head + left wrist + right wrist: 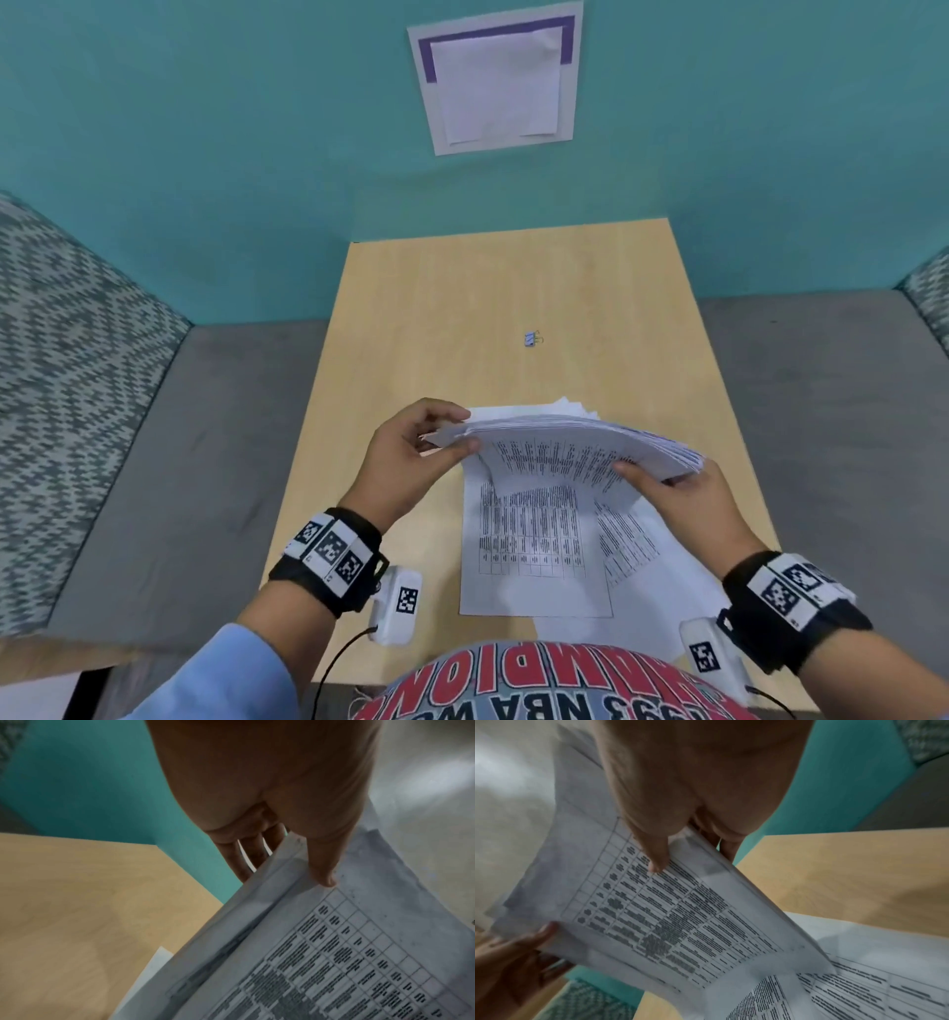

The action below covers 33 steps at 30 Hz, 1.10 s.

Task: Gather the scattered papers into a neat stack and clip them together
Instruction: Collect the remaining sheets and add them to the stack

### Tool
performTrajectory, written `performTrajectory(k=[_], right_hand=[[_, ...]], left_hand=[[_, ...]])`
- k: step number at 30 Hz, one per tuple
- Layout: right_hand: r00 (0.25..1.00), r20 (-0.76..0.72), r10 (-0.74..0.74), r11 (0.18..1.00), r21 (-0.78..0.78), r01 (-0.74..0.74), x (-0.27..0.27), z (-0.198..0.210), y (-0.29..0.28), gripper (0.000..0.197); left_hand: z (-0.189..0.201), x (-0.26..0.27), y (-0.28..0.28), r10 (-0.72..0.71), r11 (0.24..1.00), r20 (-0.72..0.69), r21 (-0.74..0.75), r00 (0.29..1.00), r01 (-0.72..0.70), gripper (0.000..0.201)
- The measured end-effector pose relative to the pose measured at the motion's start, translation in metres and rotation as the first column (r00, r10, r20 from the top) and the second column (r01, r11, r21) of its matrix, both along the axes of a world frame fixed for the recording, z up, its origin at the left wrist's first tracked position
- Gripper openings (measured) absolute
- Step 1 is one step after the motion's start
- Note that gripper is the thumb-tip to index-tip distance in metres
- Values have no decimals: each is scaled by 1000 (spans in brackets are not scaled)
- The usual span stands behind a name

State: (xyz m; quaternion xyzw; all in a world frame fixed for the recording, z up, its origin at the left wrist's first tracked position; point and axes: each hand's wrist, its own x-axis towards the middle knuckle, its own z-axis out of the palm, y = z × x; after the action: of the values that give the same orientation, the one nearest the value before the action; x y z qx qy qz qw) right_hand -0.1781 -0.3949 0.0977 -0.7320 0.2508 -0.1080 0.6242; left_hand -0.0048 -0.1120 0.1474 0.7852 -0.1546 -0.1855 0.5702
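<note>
A thick sheaf of printed papers (570, 447) is lifted above the wooden table (411, 318), bowed in the middle. My left hand (426, 447) pinches its left edge, thumb on the printed side and fingers behind, as the left wrist view shows on the sheaf (359, 953). My right hand (662, 480) grips the right edge the same way, seen on the sheaf (654, 912) in the right wrist view. Loose printed sheets (534, 555) still lie flat on the table under the sheaf. A small binder clip (533, 338) rests further back on the table.
A teal wall stands behind the table, with a white sheet on a purple-edged board (495, 85) pinned to it. Grey carpet (205, 462) lies on both sides of the table. Patterned upholstery (61, 360) rises at the left.
</note>
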Motion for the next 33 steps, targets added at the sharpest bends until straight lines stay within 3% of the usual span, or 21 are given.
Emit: performTrajectory(k=[3,5,6,7,9,12,16,19,21,23,25,26,30,33], right_hand=[[998,-60,-36,997,-64,32,6,-1,3,6],[997,-73,-40,992,-126,30,12,1,5,31],[997,-74,-27,986,-167,14,14,5,6,42],[997,-71,-11,981,-194,-3,17,10,8,39],[998,-4,62,968,-243,-61,21,25,16,8],[975,74,209,906,-390,-165,26,40,25,4],[985,101,137,933,-348,-94,26,38,15,14],[991,-132,-29,948,-319,-15,12,16,-17,60],[961,-265,-75,993,-103,49,4,4,-39,85],[982,-189,3,964,262,47,2,3,-52,96],[989,-91,120,890,450,-67,4,21,-49,85],[986,-55,158,884,453,-117,6,33,-45,73],[991,61,116,980,154,-125,10,62,-29,41],[996,69,65,994,81,-71,9,47,-18,32]], left_hand=[[25,6,1,-95,989,190,128,977,72,18],[49,7,-4,-246,945,336,293,909,148,16],[61,7,-9,-345,893,382,416,857,174,17],[71,4,-16,-447,815,399,550,801,181,18],[83,-4,-30,-597,647,366,746,714,159,17],[81,-19,-44,-654,529,321,842,685,110,15],[77,-16,-36,-573,610,311,779,758,142,16],[78,1,-10,-452,783,196,555,870,281,31],[80,9,8,-334,898,58,321,941,299,20],[78,12,22,-205,964,-56,162,977,212,11],[69,12,28,-90,993,-131,61,987,99,11],[63,11,31,-54,998,-145,18,988,57,14],[32,8,36,1,999,-184,-32,983,-7,31],[-7,12,39,-24,1000,-212,11,977,27,35]])
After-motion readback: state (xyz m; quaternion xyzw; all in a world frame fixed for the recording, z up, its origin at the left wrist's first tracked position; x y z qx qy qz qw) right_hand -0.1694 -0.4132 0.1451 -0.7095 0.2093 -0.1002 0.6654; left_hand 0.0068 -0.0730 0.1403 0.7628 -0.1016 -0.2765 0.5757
